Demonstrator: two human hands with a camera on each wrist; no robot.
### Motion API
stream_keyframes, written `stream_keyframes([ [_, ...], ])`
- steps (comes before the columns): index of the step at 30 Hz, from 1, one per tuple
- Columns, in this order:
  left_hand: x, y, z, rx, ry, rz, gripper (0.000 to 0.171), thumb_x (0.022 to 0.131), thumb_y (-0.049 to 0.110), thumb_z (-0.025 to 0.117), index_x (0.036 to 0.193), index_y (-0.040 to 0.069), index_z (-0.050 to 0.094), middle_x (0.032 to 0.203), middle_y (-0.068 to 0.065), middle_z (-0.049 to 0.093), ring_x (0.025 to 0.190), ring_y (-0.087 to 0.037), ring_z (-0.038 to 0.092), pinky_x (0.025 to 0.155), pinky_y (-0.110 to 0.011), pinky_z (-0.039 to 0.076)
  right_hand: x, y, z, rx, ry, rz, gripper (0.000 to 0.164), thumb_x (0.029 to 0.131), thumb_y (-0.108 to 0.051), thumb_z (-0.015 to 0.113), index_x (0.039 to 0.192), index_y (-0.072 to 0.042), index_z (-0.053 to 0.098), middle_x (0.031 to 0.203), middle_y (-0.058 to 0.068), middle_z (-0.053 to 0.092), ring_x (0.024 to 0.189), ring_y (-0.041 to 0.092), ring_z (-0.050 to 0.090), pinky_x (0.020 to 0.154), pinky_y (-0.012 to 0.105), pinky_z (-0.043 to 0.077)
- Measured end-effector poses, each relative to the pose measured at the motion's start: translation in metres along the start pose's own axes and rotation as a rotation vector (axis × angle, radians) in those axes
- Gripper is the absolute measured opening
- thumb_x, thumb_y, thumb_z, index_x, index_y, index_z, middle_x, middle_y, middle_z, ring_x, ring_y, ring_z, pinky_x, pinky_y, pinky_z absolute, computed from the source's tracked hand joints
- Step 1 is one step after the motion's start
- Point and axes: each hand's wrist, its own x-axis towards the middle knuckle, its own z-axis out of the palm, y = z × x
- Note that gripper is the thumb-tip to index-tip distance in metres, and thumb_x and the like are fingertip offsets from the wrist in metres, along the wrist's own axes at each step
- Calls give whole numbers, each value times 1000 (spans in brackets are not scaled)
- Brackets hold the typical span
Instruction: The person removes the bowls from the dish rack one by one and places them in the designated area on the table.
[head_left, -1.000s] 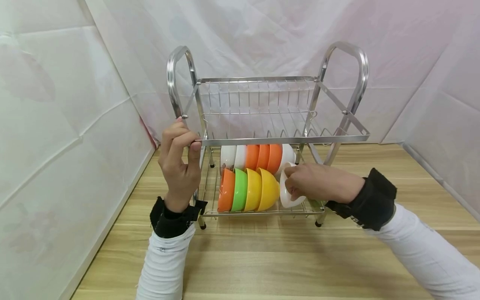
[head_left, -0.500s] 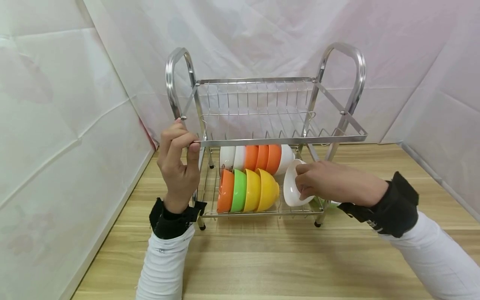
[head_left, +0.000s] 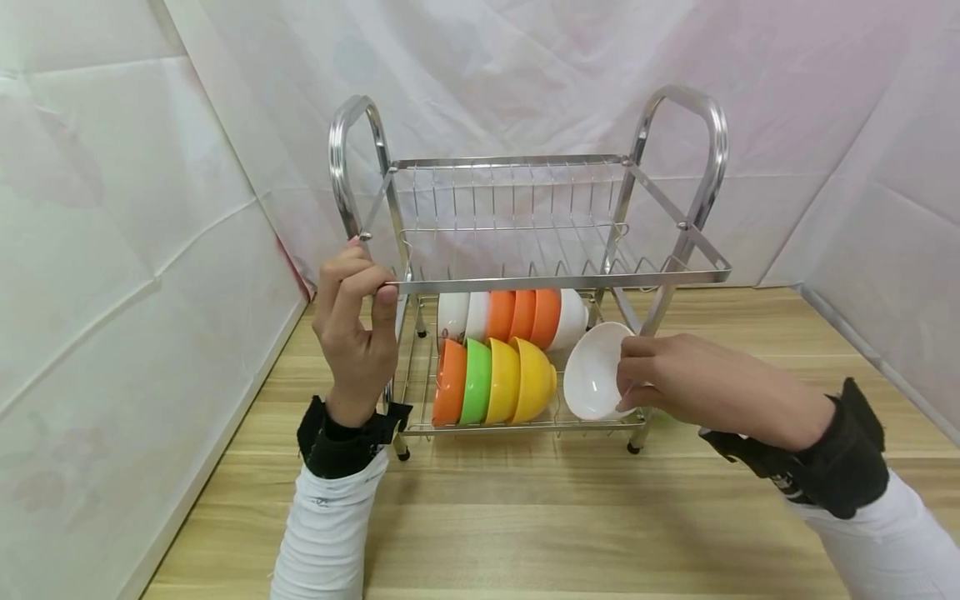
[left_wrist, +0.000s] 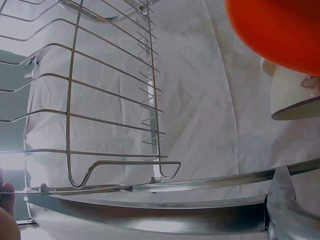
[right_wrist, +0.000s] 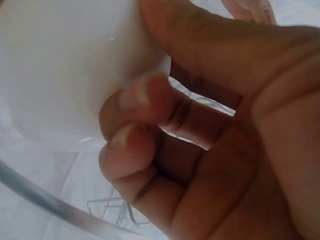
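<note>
Right hand [head_left: 667,379] has a white bowl [head_left: 591,379] by its right edge, right of centre in the head view, with the bowl tipped so you're looking into its glossy inside. The right wrist view backs that up: thumb on one side of the bowl's edge, curled fingers on the other, so it's a proper pinch. Can't tell if the bowl is touching the wires under it. Left hand [head_left: 356,333] is left of centre, thumb and fingers closed around the left end of the upper front rail [head_left: 562,283] of a two-tier metal dish rack [head_left: 716,150]. On the lower tier, front row left to right, there's an orange bowl [head_left: 450,385], a green bowl [head_left: 476,383] and two yellow bowls [head_left: 536,382], all on their sides and nested, with the held one just right of them. Behind sits a second row: two white ones at the left, then three orange, then another white. Left wrist cam gets a big orange curve in the upper right, with a patterned white bowl [left_wrist: 295,95] below it. Everything's on a wood-grain table [head_left: 487,517], pale sheeting [head_left: 525,67] behind, black straps [head_left: 832,458] on both wrists over white sleeves [head_left: 330,533].
</note>
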Motion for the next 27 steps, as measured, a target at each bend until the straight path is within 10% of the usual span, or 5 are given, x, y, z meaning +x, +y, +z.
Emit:
stream_keyframes([
  [27,-1,0,0,3,-4,-7,40,98,34,54,80,-2,56,78,-16,47,81,-33,49,97,-51,40,-55,3,15,250,229,-66,14,86,-25,71,95,-31,62,100,-14,57,81,2,54,67,10,43],
])
